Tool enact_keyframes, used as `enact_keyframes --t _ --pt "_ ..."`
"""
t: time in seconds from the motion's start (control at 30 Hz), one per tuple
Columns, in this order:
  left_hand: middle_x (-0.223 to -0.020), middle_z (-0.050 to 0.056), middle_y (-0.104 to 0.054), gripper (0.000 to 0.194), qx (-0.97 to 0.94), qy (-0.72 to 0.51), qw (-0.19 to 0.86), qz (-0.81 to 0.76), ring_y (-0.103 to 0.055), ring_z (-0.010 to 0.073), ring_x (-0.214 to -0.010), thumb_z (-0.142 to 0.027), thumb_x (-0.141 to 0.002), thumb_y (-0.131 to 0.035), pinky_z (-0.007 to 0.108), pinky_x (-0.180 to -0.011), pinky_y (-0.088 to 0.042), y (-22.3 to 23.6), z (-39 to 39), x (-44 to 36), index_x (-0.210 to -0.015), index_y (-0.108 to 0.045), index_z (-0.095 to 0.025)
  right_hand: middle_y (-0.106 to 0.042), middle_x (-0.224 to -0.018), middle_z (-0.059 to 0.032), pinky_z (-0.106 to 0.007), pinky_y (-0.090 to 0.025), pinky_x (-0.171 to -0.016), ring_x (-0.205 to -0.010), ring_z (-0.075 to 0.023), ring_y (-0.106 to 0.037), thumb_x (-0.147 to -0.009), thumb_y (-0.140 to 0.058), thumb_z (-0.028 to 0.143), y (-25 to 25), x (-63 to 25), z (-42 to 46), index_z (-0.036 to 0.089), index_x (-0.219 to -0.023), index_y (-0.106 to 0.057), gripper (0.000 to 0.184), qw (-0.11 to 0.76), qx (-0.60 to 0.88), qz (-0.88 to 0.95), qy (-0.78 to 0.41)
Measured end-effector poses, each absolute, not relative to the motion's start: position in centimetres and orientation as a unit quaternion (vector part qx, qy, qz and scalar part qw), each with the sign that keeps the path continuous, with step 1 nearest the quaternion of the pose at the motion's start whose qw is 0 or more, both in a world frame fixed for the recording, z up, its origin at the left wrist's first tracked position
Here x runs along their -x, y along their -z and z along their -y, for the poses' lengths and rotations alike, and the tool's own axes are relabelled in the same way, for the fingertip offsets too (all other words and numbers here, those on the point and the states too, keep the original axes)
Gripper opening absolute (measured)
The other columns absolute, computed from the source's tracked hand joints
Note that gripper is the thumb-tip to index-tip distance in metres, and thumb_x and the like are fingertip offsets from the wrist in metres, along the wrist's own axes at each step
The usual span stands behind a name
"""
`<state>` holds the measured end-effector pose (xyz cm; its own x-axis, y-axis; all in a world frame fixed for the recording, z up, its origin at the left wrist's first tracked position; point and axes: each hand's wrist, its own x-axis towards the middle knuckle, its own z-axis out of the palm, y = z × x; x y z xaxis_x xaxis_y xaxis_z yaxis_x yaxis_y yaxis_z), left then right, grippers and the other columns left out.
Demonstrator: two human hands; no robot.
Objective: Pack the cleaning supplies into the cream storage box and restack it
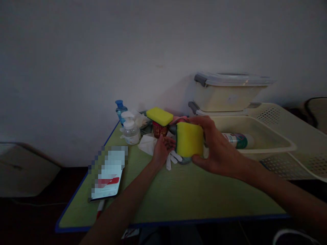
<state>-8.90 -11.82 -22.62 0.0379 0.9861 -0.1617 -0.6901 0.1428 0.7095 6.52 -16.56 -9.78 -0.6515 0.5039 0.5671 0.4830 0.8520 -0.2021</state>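
A yellow sponge [189,140] with a dark layer along its left edge is gripped in my right hand [217,149], thumb below and fingers above, held up over the table. My left hand [163,149] is empty, palm turned up and fingers apart, just left of the sponge. Beneath and beside it lie white gloves [147,144]. Behind, a second yellow sponge [160,116] rests on top of a dark red patterned container [160,129]. Some cloth-like items behind the held sponge are partly hidden.
On the green table [178,197] stand a white-capped clear jar [131,132] and a blue bottle [121,110] at left, near a phone [109,175]. At right, a cream bin [265,136] holds a spray can [238,140]; a lidded box [227,97] stands behind.
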Motion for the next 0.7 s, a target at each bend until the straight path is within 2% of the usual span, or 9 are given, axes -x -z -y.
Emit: enact_keyframes --t 0.1,0.2,0.27,0.37,0.5,0.57,0.7 --pt "-0.067 0.001 -0.059 0.029 -0.288 -0.619 0.648 -0.337 -0.055 0.0111 -0.059 -0.043 -0.072 -0.054 0.023 -0.057 -0.042 23.1 12.0 8.8 -0.068 -0.052 -0.015 -0.04 -0.109 -0.0113 -0.044 -0.045 -0.083 -0.099 -0.0272 -0.048 -0.063 -0.055 0.02 7.8 -9.4 15.4 0.019 -0.125 -0.025 0.069 0.272 0.315 0.909 0.011" --pt "-0.074 0.002 -0.057 0.024 -0.418 -0.611 0.549 -0.387 -0.053 0.0112 -0.062 -0.04 -0.07 -0.056 0.023 -0.057 -0.041 23.8 12.8 8.7 -0.073 -0.051 -0.016 -0.041 -0.107 -0.012 -0.045 -0.044 -0.082 -0.095 -0.0266 -0.049 -0.069 -0.054 0.029 6.6 -12.4 14.2 0.017 -0.127 -0.029 0.064 0.24 0.367 0.898 0.045" --pt "-0.084 0.003 -0.056 0.021 -0.542 -0.594 0.426 -0.416 -0.054 0.0139 -0.073 -0.035 -0.072 -0.055 0.026 -0.064 -0.043 23.7 13.6 8.3 -0.083 -0.052 -0.017 -0.044 -0.104 -0.0121 -0.044 -0.043 -0.08 -0.092 -0.026 -0.049 -0.071 -0.053 0.035 6.1 -14.4 13.5 0.016 -0.123 -0.036 0.058 0.23 0.403 0.884 0.059" --pt "-0.1 0.008 -0.052 0.025 -0.691 -0.576 0.173 -0.402 -0.05 0.0201 -0.095 -0.027 -0.074 -0.053 0.036 -0.081 -0.042 22.0 14.8 6.5 -0.096 -0.05 -0.017 -0.051 -0.099 -0.0122 -0.04 -0.044 -0.074 -0.084 -0.024 -0.051 -0.069 -0.055 0.041 5.8 -16.9 12.5 0.016 -0.11 -0.046 0.049 0.223 0.46 0.859 0.044" --pt "-0.113 0.014 -0.053 0.036 -0.843 -0.462 -0.047 -0.271 -0.047 0.0231 -0.107 -0.029 -0.078 -0.05 0.041 -0.091 -0.039 18.0 15.2 2.2 -0.11 -0.045 -0.013 -0.057 -0.092 -0.0118 -0.037 -0.044 -0.067 -0.077 -0.0228 -0.053 -0.065 -0.057 0.047 6.5 -19.8 11.0 0.015 -0.102 -0.049 0.049 0.215 0.516 0.829 0.003" --pt "-0.108 0.013 -0.057 0.038 -0.875 -0.406 -0.093 -0.247 -0.049 0.0234 -0.105 -0.037 -0.08 -0.049 0.041 -0.094 -0.036 16.7 14.8 0.1 -0.107 -0.048 -0.011 -0.057 -0.091 -0.0121 -0.037 -0.045 -0.066 -0.077 -0.0227 -0.053 -0.067 -0.055 0.049 7.1 -21.0 10.4 0.015 -0.1 -0.05 0.048 0.216 0.521 0.826 -0.001" --pt "-0.075 0.004 -0.059 0.035 -0.894 -0.334 -0.127 -0.272 -0.054 0.0199 -0.081 -0.05 -0.077 -0.054 0.037 -0.088 -0.039 16.6 13.6 -1.9 -0.08 -0.055 -0.015 -0.054 -0.097 -0.0147 -0.036 -0.045 -0.065 -0.081 -0.024 -0.053 -0.069 -0.052 0.052 7.9 -22.7 9.9 0.015 -0.093 -0.053 0.044 0.223 0.524 0.822 0.024"
